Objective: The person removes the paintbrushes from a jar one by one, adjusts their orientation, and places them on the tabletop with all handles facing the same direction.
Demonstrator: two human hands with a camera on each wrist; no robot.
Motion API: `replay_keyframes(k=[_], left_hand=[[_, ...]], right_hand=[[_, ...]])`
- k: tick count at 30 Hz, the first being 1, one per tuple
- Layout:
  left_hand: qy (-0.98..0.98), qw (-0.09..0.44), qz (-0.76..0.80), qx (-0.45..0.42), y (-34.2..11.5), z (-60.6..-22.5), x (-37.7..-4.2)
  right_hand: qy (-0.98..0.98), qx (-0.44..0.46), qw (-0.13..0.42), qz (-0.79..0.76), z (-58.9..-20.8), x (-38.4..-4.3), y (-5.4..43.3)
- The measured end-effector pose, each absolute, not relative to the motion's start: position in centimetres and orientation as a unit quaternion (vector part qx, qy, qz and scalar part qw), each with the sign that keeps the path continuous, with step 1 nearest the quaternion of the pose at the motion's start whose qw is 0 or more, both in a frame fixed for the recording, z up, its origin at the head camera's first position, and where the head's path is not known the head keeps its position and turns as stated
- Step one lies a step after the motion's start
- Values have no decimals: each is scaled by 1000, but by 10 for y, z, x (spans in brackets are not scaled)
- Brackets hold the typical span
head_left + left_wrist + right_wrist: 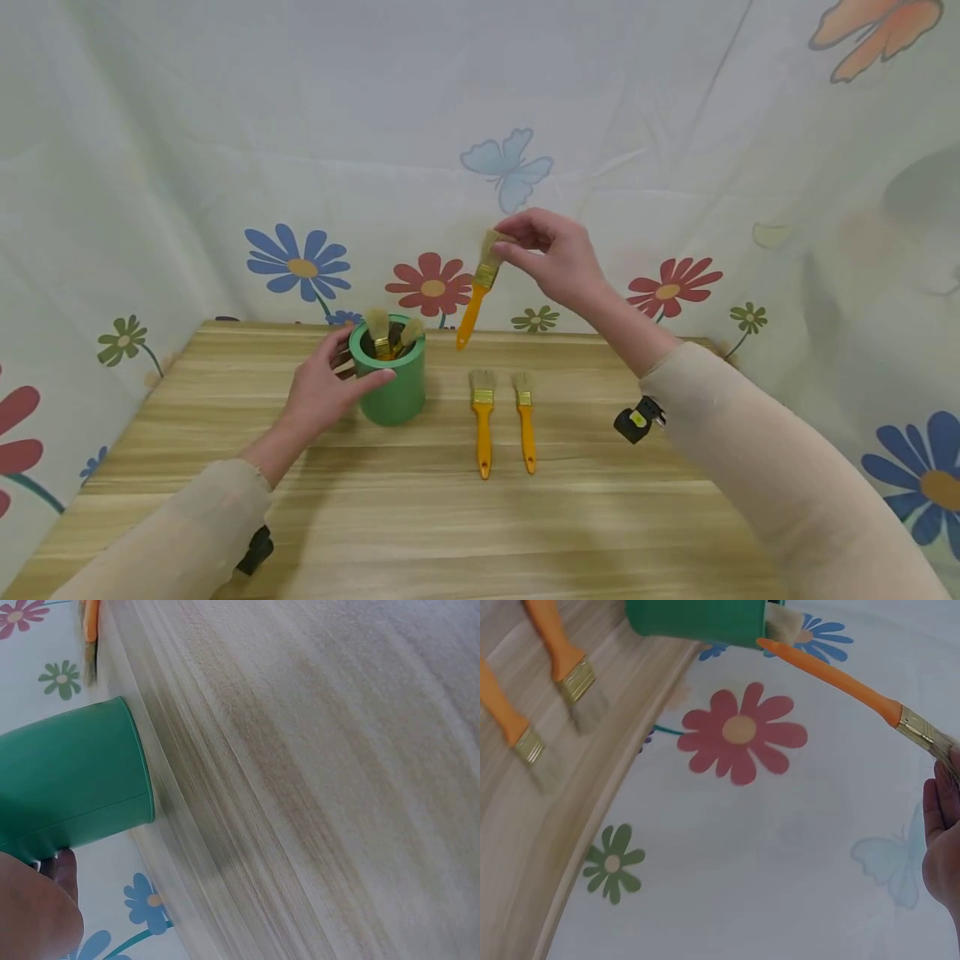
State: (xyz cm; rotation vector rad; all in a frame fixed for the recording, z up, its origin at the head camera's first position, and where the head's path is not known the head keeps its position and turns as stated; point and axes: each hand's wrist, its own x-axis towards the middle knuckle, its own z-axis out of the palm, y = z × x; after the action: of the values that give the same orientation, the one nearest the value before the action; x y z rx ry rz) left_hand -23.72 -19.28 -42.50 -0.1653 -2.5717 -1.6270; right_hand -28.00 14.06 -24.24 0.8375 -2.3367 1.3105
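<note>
My right hand pinches a paintbrush by its bristles, above the table. Its orange handle hangs down and slants left; the right wrist view shows the same brush with its handle end near the green pot. My left hand holds that green pot from its left side, thumb across the front and fingers toward the back. Inside the upright pot, bristle ends of paintbrushes stick up above the rim. Two more paintbrushes, a wider one and a narrower one, lie side by side right of the pot, bristles pointing away.
Everything stands on a wood-grain table. Right behind its back edge hangs a white cloth printed with flowers and butterflies. Small black devices are worn at the left sleeve and the right sleeve.
</note>
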Motion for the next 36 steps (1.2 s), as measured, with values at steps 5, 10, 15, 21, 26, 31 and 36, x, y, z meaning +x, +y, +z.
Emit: replay_keyframes(k=[5, 10, 15, 21, 26, 31, 36], left_hand=[[-842, 47, -535, -56, -193, -427, -239], [-842, 50, -534, -56, -193, -428, -240], [-841, 50, -535, -58, -192, -427, -240], [-839, 52, -539, -58, -191, -428, -241], [-838, 50, -540, -55, -192, -427, -240], [-838, 45, -541, -54, -193, -425, -238], [-838, 42, -542, -51, -194, -425, -239]], right_hand=[[-840, 274, 146, 446, -248, -278, 160], [-855, 267, 125, 426, -252, -276, 176], [-868, 259, 104, 411, -258, -272, 192], [-882, 248, 86, 391, -262, -267, 209], [-886, 243, 57, 390, -272, -267, 221], [-888, 233, 17, 395, -291, -268, 230], [-889, 230, -13, 396, -313, -268, 237]])
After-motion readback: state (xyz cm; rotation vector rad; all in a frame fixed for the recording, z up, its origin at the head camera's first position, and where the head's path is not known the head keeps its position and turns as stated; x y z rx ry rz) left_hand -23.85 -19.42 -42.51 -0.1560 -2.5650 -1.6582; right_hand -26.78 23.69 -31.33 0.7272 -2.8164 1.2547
